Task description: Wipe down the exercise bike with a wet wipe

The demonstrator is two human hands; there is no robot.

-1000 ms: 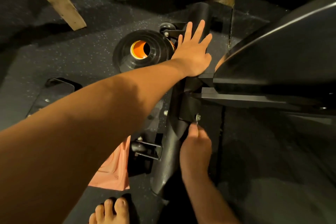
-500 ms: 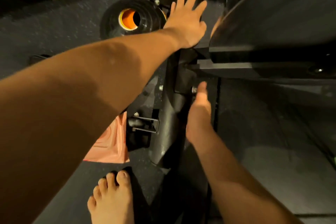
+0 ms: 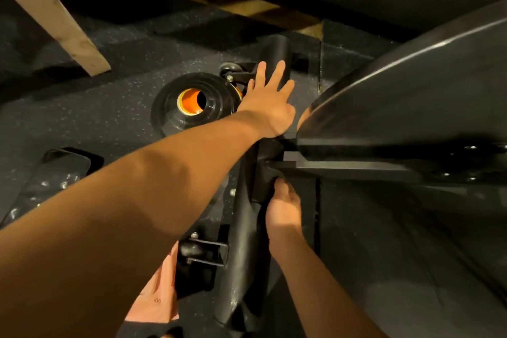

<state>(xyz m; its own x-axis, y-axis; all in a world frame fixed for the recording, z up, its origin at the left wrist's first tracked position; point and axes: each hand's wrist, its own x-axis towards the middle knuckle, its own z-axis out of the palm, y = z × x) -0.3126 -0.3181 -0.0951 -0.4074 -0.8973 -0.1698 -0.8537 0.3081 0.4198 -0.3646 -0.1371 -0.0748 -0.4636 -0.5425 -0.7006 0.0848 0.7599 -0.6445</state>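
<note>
A person's left hand (image 3: 270, 107), fingers spread wide, rests on the exercise bike's base bar (image 3: 241, 241); nearer, the right hand (image 3: 282, 208) meets its bracket (image 3: 260, 184) (grip indiscernible).

Bare left hand (image 3: 267, 108), bare right hand (image 3: 282, 210), bare forearms (image 3: 142, 211)

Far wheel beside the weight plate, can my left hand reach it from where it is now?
Probably yes. The left hand lies flat on the base bar, fingers right beside the far wheel, with nothing between them.
</note>
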